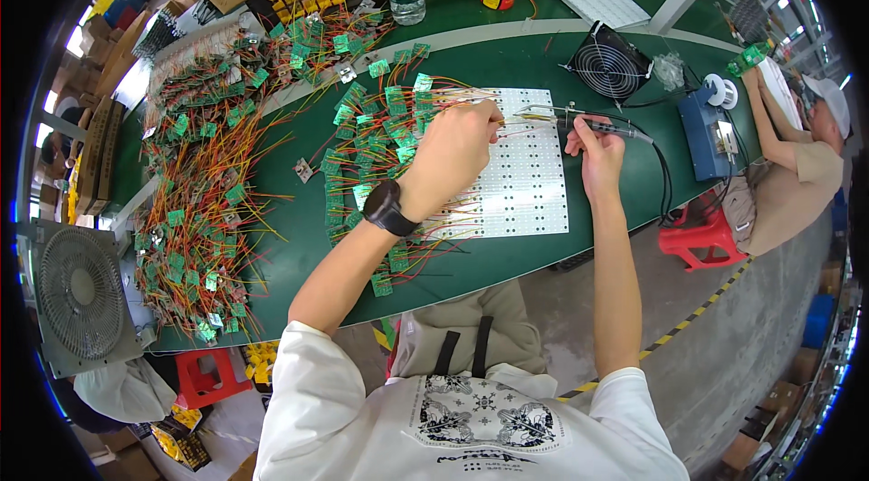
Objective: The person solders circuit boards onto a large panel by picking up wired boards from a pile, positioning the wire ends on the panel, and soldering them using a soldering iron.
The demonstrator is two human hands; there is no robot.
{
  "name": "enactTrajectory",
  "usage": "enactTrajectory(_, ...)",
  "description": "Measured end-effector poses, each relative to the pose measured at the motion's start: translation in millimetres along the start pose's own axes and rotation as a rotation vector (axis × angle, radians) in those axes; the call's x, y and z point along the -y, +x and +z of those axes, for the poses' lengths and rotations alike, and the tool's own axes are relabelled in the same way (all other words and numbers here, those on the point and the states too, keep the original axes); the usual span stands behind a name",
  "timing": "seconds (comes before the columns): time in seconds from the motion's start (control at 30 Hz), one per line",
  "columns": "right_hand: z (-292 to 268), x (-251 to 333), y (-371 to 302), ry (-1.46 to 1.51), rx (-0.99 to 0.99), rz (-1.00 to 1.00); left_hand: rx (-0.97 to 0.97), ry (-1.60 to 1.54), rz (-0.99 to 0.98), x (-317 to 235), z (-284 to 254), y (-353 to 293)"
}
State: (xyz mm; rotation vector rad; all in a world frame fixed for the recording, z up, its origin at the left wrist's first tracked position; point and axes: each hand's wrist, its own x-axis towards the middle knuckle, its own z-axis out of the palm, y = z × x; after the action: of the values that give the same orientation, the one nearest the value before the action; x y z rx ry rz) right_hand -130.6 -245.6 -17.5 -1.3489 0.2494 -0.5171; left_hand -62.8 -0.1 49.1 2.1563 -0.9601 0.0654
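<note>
Over at the desk's (299, 255) left edge, a tangled heap of small green circuit boards (195, 200) with red and yellow wires is lying on the smooth green mat. Nearer the middle, the left hand (450, 155), a black watch (387, 208) on its wrist, is pinching thin wires (457, 97) between closed fingertips above the white perforated panel (525, 178), which is lying flat toward the desk's front edge. Just right of it, the right hand (597, 155) is gripping a slim soldering iron (579, 119), fingers wrapped tight around its dark handle, its metal tip pointing left toward the wires. Beyond, a black round-grilled fan (608, 65) is standing near the right edge.
</note>
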Motion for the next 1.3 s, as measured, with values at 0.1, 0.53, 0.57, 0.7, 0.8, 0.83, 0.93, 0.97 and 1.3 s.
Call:
enactTrajectory(0.1,2.1,-2.2,1.1,0.011,0.022,0.003,-0.048,-0.114,0.083,20.1,9.4,-1.4)
enactTrajectory(0.53,-4.5,6.9,0.5,-0.001,0.132,0.095,-0.138,-0.024,0.027,36.9,19.7,-16.1)
enactTrajectory(0.57,-5.1,5.4,0.0,-0.003,0.131,0.098,-0.136,-0.026,0.026,37.2,20.5,-15.6)
enactTrajectory(0.7,-8.1,0.2,-2.5,-0.017,0.105,0.028,-0.197,-0.091,0.019,41.9,24.4,-13.9)
enactTrajectory(0.8,-4.3,3.1,-3.9,-0.034,0.11,0.034,-0.216,-0.13,0.009,44.8,26.0,-14.3)
enactTrajectory(0.83,-3.4,3.9,-4.0,-0.037,0.114,0.036,-0.227,-0.148,0.004,44.5,24.6,-14.1)
enactTrajectory(0.93,-5.3,2.3,-3.8,-0.055,0.121,0.027,-0.165,-0.122,-0.032,44.2,21.8,-13.4)
enactTrajectory(0.97,-5.3,1.9,-3.7,-0.058,0.12,0.031,-0.157,-0.126,-0.033,44.4,21.7,-13.4)
enactTrajectory(1.3,-4.5,1.9,-4.8,-0.076,0.137,0.014,-0.162,-0.139,-0.042,46.0,22.3,-13.6)
